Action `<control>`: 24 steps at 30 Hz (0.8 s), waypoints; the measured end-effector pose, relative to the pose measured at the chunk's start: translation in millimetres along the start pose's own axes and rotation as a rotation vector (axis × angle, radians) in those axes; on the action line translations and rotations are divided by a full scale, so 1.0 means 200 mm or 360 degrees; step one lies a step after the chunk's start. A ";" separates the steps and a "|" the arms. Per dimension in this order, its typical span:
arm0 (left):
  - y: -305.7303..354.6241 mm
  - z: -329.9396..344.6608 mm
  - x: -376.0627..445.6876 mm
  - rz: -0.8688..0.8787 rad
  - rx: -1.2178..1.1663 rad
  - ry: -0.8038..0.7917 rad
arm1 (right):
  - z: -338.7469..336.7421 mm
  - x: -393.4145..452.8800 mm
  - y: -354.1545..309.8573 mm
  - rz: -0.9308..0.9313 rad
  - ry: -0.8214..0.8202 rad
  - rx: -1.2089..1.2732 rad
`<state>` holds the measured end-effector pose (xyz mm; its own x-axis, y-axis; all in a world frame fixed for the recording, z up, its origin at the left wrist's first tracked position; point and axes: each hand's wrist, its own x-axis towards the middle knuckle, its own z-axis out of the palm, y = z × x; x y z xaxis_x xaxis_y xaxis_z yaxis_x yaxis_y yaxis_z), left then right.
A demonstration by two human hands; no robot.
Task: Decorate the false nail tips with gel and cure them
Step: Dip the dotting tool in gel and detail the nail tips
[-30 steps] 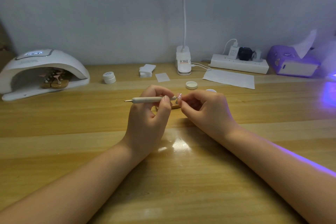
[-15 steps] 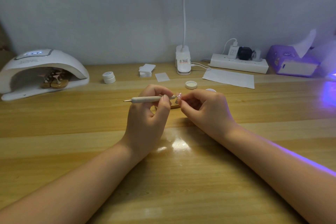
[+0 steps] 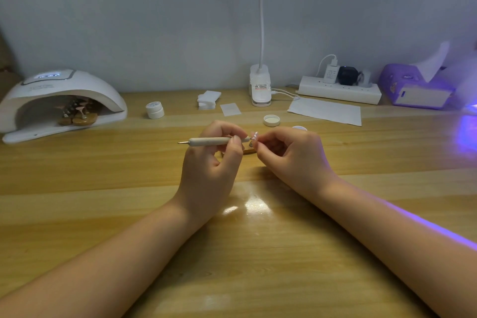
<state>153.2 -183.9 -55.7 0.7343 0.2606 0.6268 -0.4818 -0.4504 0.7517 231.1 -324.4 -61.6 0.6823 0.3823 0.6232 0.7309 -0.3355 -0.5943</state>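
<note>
At the middle of the wooden table (image 3: 108, 165) the left hand (image 3: 210, 162) grips a dotting tool (image 3: 214, 141) lying level — its right end touches a small nail tip (image 3: 254, 136) pinched by the right hand (image 3: 291, 155). Far left, a white curing lamp (image 3: 59, 100) shelters more tips on stands (image 3: 77, 113).
</note>
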 end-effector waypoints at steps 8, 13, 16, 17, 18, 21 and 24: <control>0.00 0.00 0.00 0.0020 0.0021 0.0010 | 0.00 0.00 0.00 0.0000 -0.0016 0.0012; 0.00 0.00 0.00 0.0023 0.0021 0.0010 | 0.00 0.00 -0.01 -0.0004 -0.0028 0.0022; 0.00 0.00 0.00 0.0028 0.0014 0.0008 | 0.00 0.00 -0.01 -0.0005 -0.0022 0.0023; -0.01 0.00 0.00 0.0030 0.0017 0.0008 | 0.00 0.00 -0.01 -0.0007 -0.0017 0.0024; -0.01 0.00 0.00 0.0037 0.0025 0.0013 | 0.00 0.00 0.00 -0.0009 -0.0014 0.0022; -0.01 0.00 0.01 0.0058 0.0031 0.0081 | 0.00 0.00 0.00 -0.0004 0.0007 0.0060; -0.02 -0.01 0.01 0.0053 0.0017 0.0186 | -0.01 0.00 0.00 -0.0068 -0.0001 0.0124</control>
<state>156.5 -180.2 -57.1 0.6572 0.3428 0.6713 -0.4991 -0.4695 0.7283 231.1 -325.5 -60.7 0.6503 0.3956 0.6485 0.7558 -0.2509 -0.6048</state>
